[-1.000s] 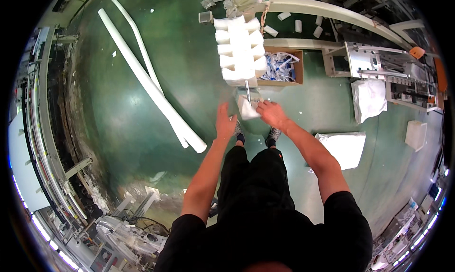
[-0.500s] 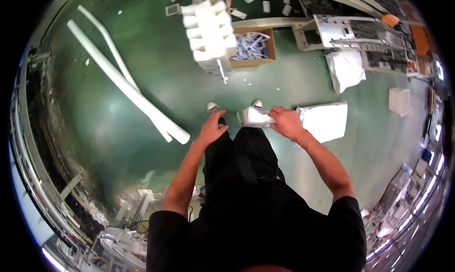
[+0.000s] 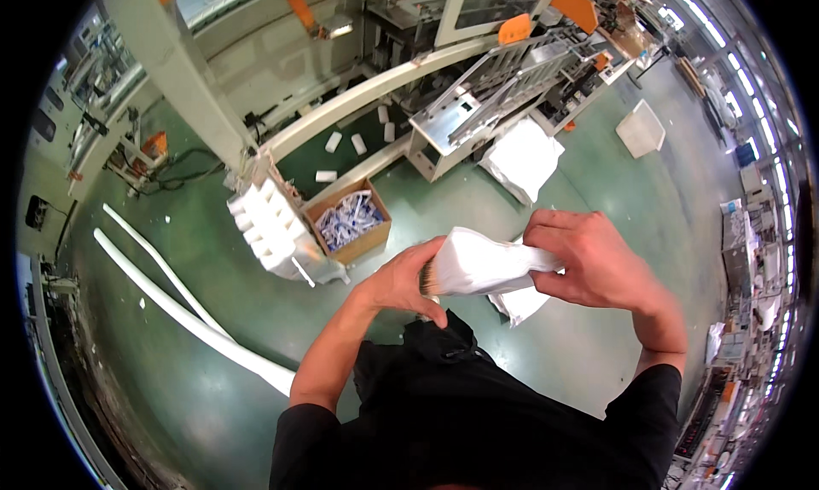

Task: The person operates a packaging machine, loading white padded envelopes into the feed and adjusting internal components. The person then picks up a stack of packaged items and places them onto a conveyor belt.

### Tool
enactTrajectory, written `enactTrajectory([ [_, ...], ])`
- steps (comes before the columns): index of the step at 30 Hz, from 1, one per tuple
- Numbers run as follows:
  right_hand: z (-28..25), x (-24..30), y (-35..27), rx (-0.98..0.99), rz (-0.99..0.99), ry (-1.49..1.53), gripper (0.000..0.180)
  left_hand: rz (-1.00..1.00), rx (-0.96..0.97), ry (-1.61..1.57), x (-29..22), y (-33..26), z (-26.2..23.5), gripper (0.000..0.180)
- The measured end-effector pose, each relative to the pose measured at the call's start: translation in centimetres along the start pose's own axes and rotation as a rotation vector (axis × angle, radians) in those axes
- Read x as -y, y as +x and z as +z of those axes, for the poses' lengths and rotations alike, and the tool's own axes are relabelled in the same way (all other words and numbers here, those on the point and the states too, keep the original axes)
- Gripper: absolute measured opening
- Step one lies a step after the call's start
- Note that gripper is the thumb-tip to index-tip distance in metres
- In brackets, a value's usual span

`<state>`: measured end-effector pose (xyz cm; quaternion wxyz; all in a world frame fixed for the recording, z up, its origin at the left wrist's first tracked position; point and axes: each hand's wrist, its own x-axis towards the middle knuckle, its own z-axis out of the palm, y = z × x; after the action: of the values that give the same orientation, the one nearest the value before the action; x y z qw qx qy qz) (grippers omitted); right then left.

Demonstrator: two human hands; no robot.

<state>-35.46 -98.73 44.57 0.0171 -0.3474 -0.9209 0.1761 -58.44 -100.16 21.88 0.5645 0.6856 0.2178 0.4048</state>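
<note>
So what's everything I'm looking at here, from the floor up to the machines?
white bundle: one, white, held between both hands in front of the body
cardboard box: one, brown, on the floor left of centre, filled with small white and blue packets
stacked white trays: one stack, white, on the floor beside the box
long tubes: two, white, lying on the floor at left
white sacks: several, white, on the floor at upper right
machines: several, grey with orange parts, along the top
floor: green
left hand: one, gripping the bundle's left end
right hand: one, gripping its right end
</note>
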Motion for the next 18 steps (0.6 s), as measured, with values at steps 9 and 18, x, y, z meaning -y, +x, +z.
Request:
enactTrajectory([
  [9, -15.3, -3.7, 4.6, -0.054, -0.037, -0.286, 0.031, -0.161, -0.434, 0.007, 5.0, 8.3, 2.2, 0.065],
  [18, -23.2, -6.2, 6.8, -0.131, -0.050, -0.127, 0.035, -0.337, -0.454, -0.210, 12.6, 13.0, 0.9, 0.065],
])
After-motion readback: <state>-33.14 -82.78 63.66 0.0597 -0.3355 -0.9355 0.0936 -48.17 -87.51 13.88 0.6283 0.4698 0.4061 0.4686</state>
